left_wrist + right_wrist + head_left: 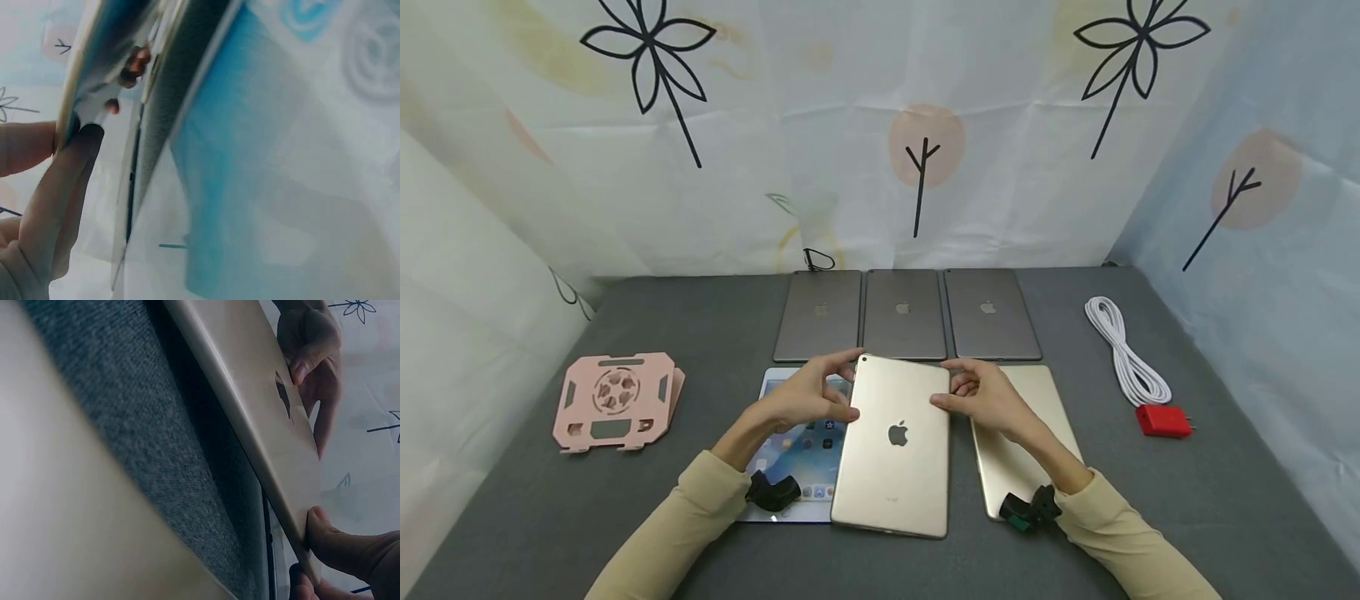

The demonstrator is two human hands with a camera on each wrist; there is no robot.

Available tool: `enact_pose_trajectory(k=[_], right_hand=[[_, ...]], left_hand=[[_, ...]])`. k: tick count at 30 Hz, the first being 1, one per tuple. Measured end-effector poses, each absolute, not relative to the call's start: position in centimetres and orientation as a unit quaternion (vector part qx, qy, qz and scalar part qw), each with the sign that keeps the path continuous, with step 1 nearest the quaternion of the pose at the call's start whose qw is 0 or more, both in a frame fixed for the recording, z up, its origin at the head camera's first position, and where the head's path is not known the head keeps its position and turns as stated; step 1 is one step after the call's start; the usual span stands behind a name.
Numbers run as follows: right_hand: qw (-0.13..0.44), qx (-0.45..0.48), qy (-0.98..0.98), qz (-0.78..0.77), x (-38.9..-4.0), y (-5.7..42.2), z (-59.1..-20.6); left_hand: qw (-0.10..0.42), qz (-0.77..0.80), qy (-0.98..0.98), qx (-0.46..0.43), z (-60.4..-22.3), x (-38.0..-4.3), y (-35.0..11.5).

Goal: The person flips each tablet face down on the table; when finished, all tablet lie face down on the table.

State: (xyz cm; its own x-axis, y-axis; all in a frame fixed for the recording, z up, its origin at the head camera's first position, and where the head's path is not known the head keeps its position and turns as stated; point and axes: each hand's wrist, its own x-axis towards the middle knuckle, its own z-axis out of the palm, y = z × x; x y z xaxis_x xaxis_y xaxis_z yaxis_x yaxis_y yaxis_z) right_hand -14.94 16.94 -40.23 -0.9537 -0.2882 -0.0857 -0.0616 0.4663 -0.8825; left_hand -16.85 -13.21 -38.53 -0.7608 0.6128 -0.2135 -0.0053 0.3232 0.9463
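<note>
A tablet with a gold back (891, 475) is tilted over the middle of the table, back up, its far end raised. My left hand (808, 396) pinches its upper left edge, thumb on the back and fingers underneath. At the upper right edge, my right hand (988, 404) pinches it the same way. The right wrist view shows the right thumb (328, 537) pressed on the gold back. To the left lies a tablet with a lit screen (816, 475), partly covered by the left arm. Another gold tablet (1026, 446) lies back up under the right forearm.
Three grey tablets (904, 312) lie in a row behind the hands. A pink stand with a fan-shaped cutout (613, 400) is at the left. At the right are a coiled white cable (1127, 354) and a red charger plug (1163, 421). Printed cloth (865, 125) encloses the table.
</note>
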Motion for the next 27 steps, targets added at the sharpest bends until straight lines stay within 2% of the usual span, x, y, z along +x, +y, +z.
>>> enact_pose_trajectory(k=[12, 21, 27], right_hand=[[0.115, -0.094, 0.884, -0.444, -16.0, 17.6, -39.8], [0.090, -0.126, 0.914, -0.374, -16.4, 17.2, -40.4], [0.079, -0.135, 0.922, -0.355, -16.6, 16.9, -40.6]], left_hand=[[0.186, 0.428, 0.861, 0.201, -40.5, -17.7, -11.5], [0.156, 0.391, 0.889, 0.178, -41.2, -18.2, -11.0], [0.119, 0.343, 0.913, 0.187, -41.3, -18.7, -11.0]])
